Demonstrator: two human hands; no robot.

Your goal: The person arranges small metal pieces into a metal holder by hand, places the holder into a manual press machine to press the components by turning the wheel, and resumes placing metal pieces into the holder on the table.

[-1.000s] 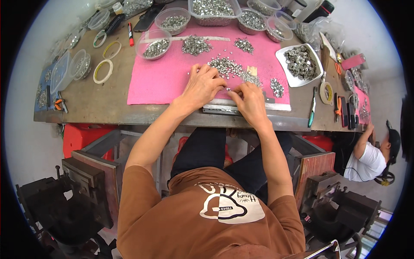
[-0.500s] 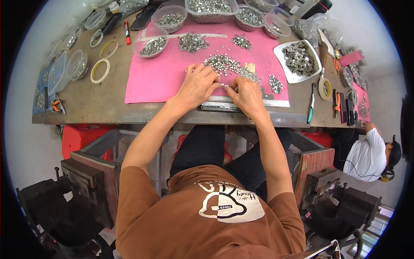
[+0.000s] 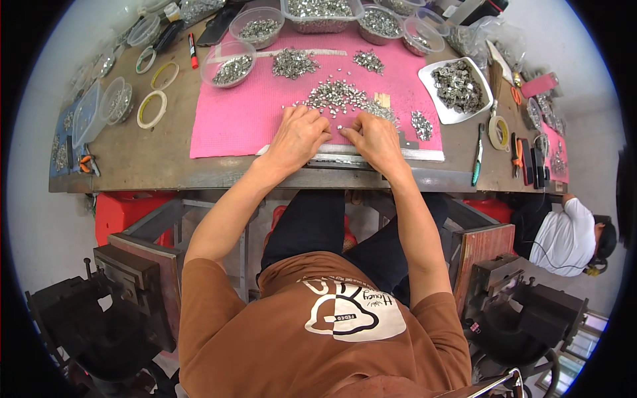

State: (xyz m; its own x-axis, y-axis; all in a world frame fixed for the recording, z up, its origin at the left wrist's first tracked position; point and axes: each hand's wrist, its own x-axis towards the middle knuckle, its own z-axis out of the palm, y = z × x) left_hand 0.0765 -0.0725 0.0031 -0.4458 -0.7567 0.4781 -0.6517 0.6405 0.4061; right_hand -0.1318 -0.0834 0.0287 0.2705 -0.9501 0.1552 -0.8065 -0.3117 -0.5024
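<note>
My left hand [image 3: 302, 136] rests with curled fingers at the near edge of a heap of small silvery metal pieces [image 3: 335, 96] on a pink textured mat [image 3: 232, 126]. Its thumb lies close to the forefinger, and whatever is between them is hidden. Just across a narrow gap, my right hand [image 3: 373, 140] is closed in a pinch, with a small metal piece [image 3: 340, 127] showing at its fingertips. Below both hands a straight metal bar [image 3: 342, 160] runs along the table's front edge, partly covered by them. A small wooden block [image 3: 382, 99] lies beyond the right hand.
Smaller heaps [image 3: 295, 64] of metal pieces lie on the mat. Clear tubs [image 3: 229, 64] and a white dish [image 3: 456, 91] hold more. Tape rolls [image 3: 152, 110], a red marker [image 3: 193, 51], a toothbrush [image 3: 478, 154] and pliers [image 3: 517, 156] surround the mat. Another person [image 3: 564, 235] sits at far right.
My hands have moved slightly apart, opening a wider gap between the fingertips. The view has shifted a little; the heaps and tubs stay as they were.
</note>
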